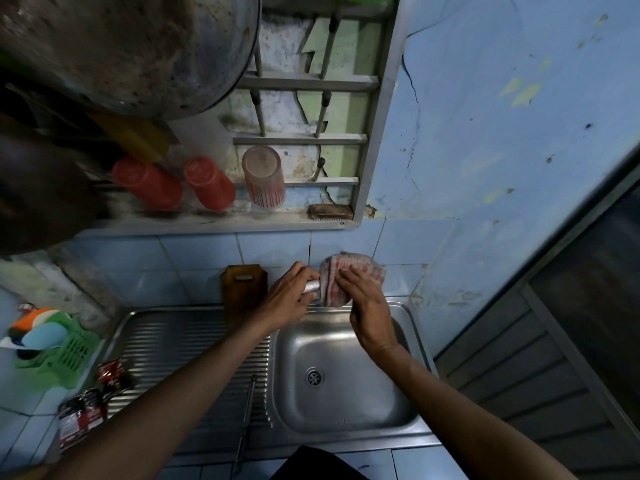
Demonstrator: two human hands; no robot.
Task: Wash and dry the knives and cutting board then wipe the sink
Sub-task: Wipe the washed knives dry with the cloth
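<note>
Head view: I am gripping the knife (310, 287) handle in my left hand (289, 296) at twelve o'clock above the sink (408, 317) so that my right hand (363, 299), its grip pinching the cloth (341, 277) round the blade, is drying it.

Home kitchen, steel sink (412, 327) w/ drainboard, tiled wall, cups (207, 183) (upturned) on sill

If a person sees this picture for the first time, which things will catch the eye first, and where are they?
First the two hands above the back rim of the sink: the left hand grips a metal handle, the right hand presses a red-patterned cloth around the rest of it. Next, two red cups lie on the shelf above, and a brown cutting board leans against the tiled wall.
</note>
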